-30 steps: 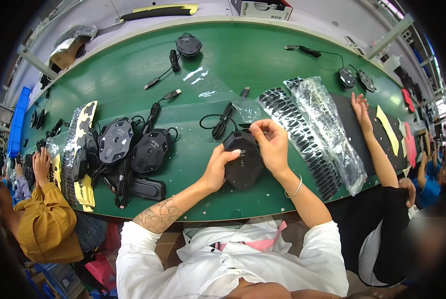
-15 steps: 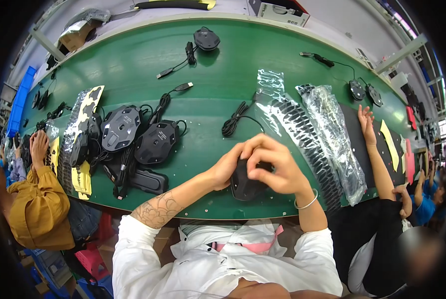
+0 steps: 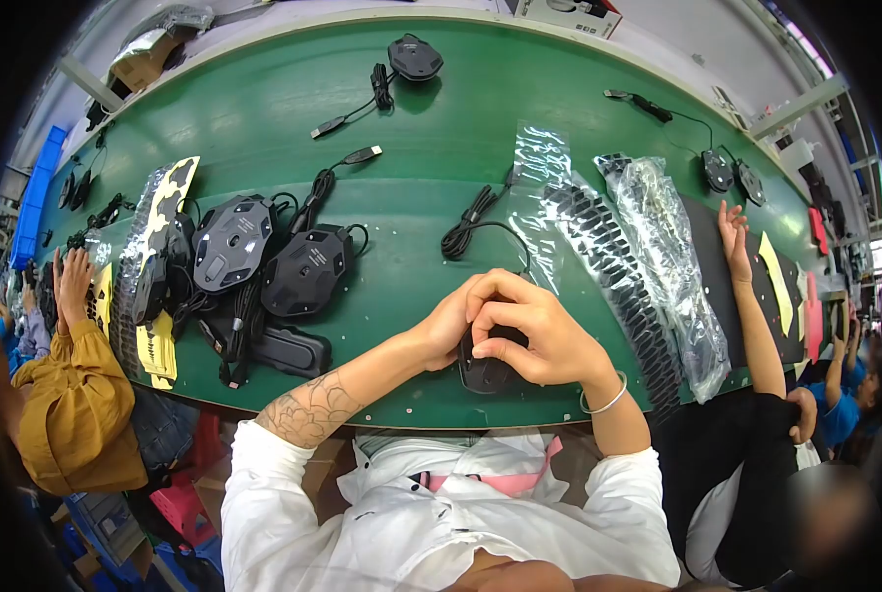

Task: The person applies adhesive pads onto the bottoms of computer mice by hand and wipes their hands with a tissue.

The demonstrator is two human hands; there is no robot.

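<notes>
A black computer mouse [image 3: 485, 375] is between my hands near the bench's front edge, largely covered by my fingers. My left hand [image 3: 448, 326] wraps round its left side. Over the top of it, my right hand [image 3: 532, 331] is bent with thumb and fingers drawn together; anything between the fingertips is hidden. The coiled cable [image 3: 469, 225] of the mouse lies behind my hands. To the right lie a clear sheet with black pieces [image 3: 599, 257] and a crumpled plastic bag [image 3: 663, 266].
Several black mice [image 3: 234, 242] with cables are piled to the left, beside yellow sheets [image 3: 157, 350]. Another mouse [image 3: 415, 59] sits at the back of the green bench [image 3: 441, 128]. A co-worker's hand [image 3: 735, 237] is at the right, another person's hands [image 3: 71, 286] at the left.
My right hand has moved from the upper right edge of the mouse to over its top. My left hand has shifted up around its side. The view has shifted slightly.
</notes>
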